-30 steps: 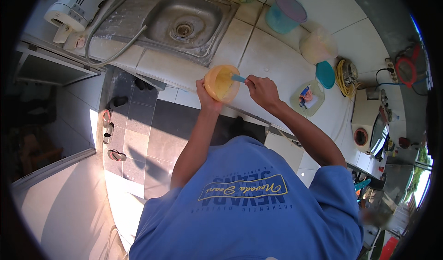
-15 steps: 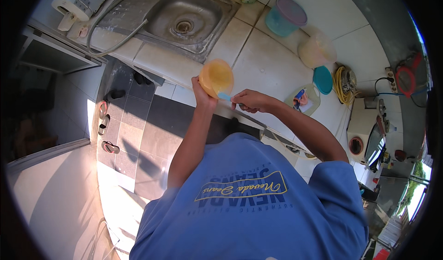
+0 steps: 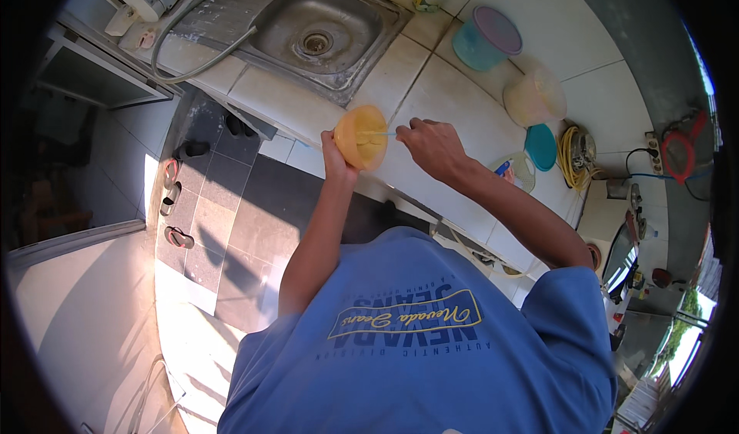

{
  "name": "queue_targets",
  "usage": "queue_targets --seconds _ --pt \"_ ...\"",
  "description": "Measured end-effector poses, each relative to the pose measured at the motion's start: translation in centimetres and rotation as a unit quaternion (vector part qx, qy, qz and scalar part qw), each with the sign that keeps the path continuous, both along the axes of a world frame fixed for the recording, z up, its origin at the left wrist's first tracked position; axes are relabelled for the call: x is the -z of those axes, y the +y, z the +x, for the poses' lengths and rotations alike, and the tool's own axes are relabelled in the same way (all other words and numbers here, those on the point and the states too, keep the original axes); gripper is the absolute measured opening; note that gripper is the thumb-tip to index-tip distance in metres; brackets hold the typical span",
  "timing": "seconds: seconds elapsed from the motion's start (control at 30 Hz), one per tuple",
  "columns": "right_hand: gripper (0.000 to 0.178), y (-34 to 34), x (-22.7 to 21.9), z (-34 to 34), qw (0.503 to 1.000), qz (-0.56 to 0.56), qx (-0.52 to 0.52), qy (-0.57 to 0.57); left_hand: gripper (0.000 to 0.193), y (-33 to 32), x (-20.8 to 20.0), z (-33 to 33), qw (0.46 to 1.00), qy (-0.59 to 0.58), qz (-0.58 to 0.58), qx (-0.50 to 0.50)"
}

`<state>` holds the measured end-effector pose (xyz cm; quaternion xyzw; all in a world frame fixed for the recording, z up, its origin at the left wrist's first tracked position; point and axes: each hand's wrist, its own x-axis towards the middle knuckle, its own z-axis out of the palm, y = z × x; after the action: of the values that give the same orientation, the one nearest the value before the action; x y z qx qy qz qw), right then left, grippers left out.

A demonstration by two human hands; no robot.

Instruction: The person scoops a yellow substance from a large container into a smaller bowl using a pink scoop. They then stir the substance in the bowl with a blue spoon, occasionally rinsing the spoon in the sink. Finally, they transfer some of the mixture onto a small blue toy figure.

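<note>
My left hand grips a small orange bowl from below and holds it tilted over the front edge of the white tiled counter. My right hand is just right of the bowl, pinching a thin light-coloured utensil whose tip reaches into the bowl. What lies inside the bowl I cannot make out.
A steel sink lies ahead to the left with a grey hose beside it. On the counter stand a teal tub with a purple lid, a pale translucent container, a teal lid and a clear container. Sandals lie on the floor.
The bowl has tipped from flat to tilted and moved a little left. My right hand dropped away from it half a second ago and is now back at the bowl with the utensil.
</note>
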<state>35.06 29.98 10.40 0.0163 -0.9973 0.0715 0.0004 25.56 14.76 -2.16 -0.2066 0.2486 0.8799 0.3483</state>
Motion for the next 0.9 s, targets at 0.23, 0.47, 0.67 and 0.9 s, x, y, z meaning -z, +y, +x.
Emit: queue_targets --seconds 0.23,0.47,0.67,0.9 --pt "0.016 0.9 4.1 0.8 0.974 -0.137 0.137 -0.116 0.049 -0.1 -0.2 -0.8 0.998 0.064 0.019 -0.010" --pt "0.022 -3.0 1.1 -0.5 0.896 -0.359 0.226 -0.133 0.049 -2.0 -0.7 -0.9 0.979 0.201 -0.011 0.018" --pt "0.019 -2.3 -0.6 1.4 0.996 -0.071 0.046 -0.016 0.051 -2.1 -0.9 -1.3 0.987 0.120 0.038 0.097" --pt "0.013 -1.6 -9.9 -0.6 0.968 0.085 -0.222 -0.084 0.058 -4.4 -5.1 -2.8 0.929 0.191 0.007 0.317"
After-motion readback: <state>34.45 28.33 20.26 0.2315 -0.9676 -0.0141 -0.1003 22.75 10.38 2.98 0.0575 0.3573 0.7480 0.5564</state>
